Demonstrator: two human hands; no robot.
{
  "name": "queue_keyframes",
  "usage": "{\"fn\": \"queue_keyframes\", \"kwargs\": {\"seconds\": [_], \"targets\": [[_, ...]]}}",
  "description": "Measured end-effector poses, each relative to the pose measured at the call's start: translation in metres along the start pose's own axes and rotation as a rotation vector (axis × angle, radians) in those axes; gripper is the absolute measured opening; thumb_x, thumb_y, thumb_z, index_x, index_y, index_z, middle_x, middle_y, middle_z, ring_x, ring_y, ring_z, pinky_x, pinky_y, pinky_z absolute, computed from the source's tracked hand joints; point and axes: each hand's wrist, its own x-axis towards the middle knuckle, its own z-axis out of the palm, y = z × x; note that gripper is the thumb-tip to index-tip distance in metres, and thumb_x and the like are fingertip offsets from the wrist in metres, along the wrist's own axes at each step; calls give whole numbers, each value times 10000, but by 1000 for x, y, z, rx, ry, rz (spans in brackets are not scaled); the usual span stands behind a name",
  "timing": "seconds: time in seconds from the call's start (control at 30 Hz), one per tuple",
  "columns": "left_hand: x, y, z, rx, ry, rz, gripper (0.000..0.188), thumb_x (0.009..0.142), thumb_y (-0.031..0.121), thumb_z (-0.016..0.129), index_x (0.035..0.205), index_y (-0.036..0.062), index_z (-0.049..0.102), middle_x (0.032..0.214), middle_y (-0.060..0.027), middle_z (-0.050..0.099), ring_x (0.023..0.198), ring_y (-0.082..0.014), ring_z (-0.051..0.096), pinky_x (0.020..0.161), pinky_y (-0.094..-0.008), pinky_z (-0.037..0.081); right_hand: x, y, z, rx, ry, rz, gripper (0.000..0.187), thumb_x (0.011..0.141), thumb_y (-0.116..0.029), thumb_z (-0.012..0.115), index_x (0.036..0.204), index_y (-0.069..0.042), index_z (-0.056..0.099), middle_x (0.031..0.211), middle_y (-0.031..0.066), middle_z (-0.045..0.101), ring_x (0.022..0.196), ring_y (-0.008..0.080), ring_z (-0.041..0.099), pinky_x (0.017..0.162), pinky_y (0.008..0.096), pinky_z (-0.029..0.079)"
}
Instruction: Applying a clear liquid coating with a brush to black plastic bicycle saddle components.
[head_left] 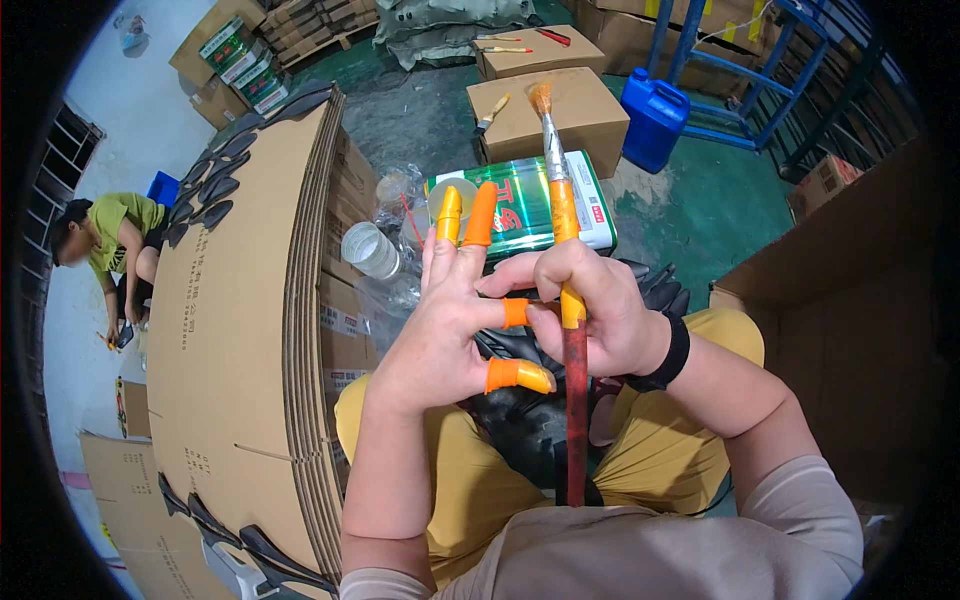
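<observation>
Step in hand, I judge: adjusting an orange cot (515,312).
On my feed the right hand (598,300) grasps the brush (575,345), bristles far, its fingertips touching the cot on the index finger of the left hand (440,320), which is spread, gripping nothing; tin (522,225) far. I judge the next move calls for a light pinch, brush clear.

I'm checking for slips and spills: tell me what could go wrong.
The yellow-and-red paintbrush could slip, since the right hand holding it also touches the orange rubbery index-finger cot on the left hand. That cot might tear. The clear round plastic cup beside the green metal tin might get knocked.
</observation>
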Motion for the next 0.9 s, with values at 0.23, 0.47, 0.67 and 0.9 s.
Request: {"fn": "queue_keyframes", "kwargs": {"seconds": [0.23,0.47,0.67,0.9], "targets": [[0,-2,-2,-1,-2,30,465,583,429,792,963,177,701,1473,-267,109,1346,-501,38,1059,-587,12,3,8,2,124,202,-118,215,735,55,550,901,-38,450,791,79,534,649,222,560,626,310,474],[-1,-3,-1,38,-37,22,498,579,411,800,1001,171,687,1472,-265,118,1345,-501,47,1059,-592,16,2,-1,0,-3,4,7,188,774,42,502,834,-52,350,980,224,622,919,284,643,815,349,497],[-1,-2,0,-2,-6,11,455,580,385,805,964,168,698,1468,-277,111,1344,-501,48,1062,-589,23,1,-1,0,98,15,40,195,776,31,507,839,-53,343,960,223,624,893,271,645,811,358,500],[-1,-3,0,5,-70,-12,446,584,391,804,957,169,701,1467,-279,112,1345,-500,48,1063,-587,25,1,3,-3,-4,18,-7,179,783,20,504,848,-53,354,1008,225,618,933,284,638,834,365,496]]}}
